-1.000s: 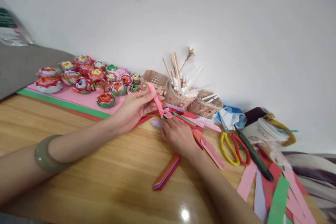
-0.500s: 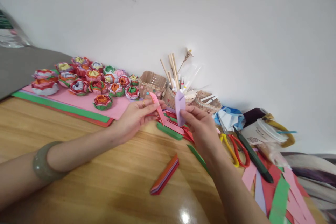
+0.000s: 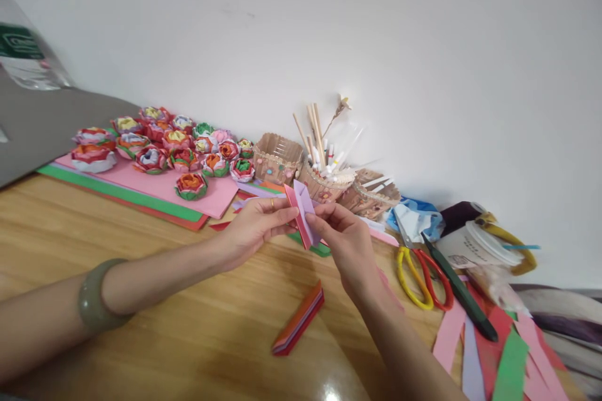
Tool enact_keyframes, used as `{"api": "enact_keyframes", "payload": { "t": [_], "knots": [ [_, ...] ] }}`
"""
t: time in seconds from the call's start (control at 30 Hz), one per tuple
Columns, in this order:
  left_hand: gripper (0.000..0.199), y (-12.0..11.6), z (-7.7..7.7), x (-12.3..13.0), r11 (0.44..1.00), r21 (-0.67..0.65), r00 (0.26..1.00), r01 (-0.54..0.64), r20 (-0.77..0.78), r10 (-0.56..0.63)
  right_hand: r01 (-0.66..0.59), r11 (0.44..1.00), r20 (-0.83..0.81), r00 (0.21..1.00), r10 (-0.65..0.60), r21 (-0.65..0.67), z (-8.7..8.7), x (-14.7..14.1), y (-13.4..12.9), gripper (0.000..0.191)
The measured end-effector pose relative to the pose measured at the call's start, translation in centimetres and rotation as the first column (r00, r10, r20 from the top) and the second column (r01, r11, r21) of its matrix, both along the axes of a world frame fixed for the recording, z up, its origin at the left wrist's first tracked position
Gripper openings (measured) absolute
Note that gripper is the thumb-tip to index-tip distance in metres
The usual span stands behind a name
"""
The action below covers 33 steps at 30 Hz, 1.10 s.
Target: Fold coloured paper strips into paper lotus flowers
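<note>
Between thumb and fingers, my left hand [image 3: 256, 225] pinches a folded pink paper strip [image 3: 297, 220] with an orange-red layer at its outer side. My right hand [image 3: 345, 241] grips a folded lilac paper strip [image 3: 305, 199], which lies against the pink one, their long edges side by side. Both are held upright above the table. Below them on the wood lies a nested stack of folded strips [image 3: 298, 319] in orange, lilac and red. Behind my hands, more folded strips are partly hidden, a green one [image 3: 320, 249] among them.
Several paper flowers [image 3: 190, 186] stand on pink sheets [image 3: 221, 196] at the left. Decorated baskets [image 3: 277, 160] line the wall, one holding sticks and pens. To the right lie scissors [image 3: 426, 288], a dark green pen-like tool [image 3: 463, 291], a white cup [image 3: 475, 247] and cut paper strips [image 3: 510, 357].
My hands have come together, and the lilac strip, earlier apart from the pink one, now rests against it. The whole view has shifted slightly, with things appearing lower and further right.
</note>
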State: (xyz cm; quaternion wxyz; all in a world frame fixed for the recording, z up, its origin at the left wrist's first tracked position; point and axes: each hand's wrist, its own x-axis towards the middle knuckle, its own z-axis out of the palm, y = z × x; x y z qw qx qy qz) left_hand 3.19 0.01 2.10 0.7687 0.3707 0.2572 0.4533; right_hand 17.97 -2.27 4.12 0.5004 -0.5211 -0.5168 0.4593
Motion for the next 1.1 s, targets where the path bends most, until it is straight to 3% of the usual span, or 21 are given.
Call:
{"api": "enact_keyframes", "payload": {
  "t": [0.13,0.33,0.5,0.73,0.8,0.9,1.0,1.1],
  "knots": [
    [0.017,0.1,-0.1,0.0,1.000,-0.007,1.000,-0.005,-0.004,0.005,-0.046,0.998,0.043,0.998,0.045,0.042,-0.1,0.1,-0.1,0.023],
    [0.013,0.2,-0.3,0.1,1.000,0.021,0.999,-0.020,-0.030,0.020,0.074,0.975,0.241,0.962,-0.125,0.209,0.4,0.0,-0.7,0.013],
    [0.015,0.2,-0.3,0.1,0.999,0.043,0.999,-0.016,-0.044,0.018,0.023,0.985,0.250,0.966,-0.066,0.170,0.2,0.1,-0.7,0.013],
    [0.019,0.2,-0.4,0.0,0.997,0.071,0.997,0.011,-0.075,-0.006,-0.003,0.955,0.390,0.913,-0.117,0.296,0.1,0.1,-0.7,0.006],
    [0.018,0.1,-0.5,0.0,0.998,0.070,0.996,0.008,-0.089,-0.002,-0.005,0.974,0.340,0.938,-0.074,0.225,0.3,0.2,-0.5,0.009],
    [0.018,0.1,-0.5,0.0,0.996,0.086,0.994,0.019,-0.108,-0.010,-0.112,0.994,0.196,0.975,0.108,0.011,0.5,0.6,0.0,0.018],
    [0.018,0.0,-0.6,0.0,0.993,0.093,0.990,0.073,-0.124,-0.061,-0.238,0.959,0.080,0.964,0.252,-0.156,0.7,1.3,0.5,0.022],
    [0.018,-0.1,-0.7,0.0,0.990,0.076,0.988,0.117,-0.111,-0.108,-0.305,0.931,0.087,0.941,0.327,-0.199,1.0,2.0,0.7,0.021]
  ]
}}
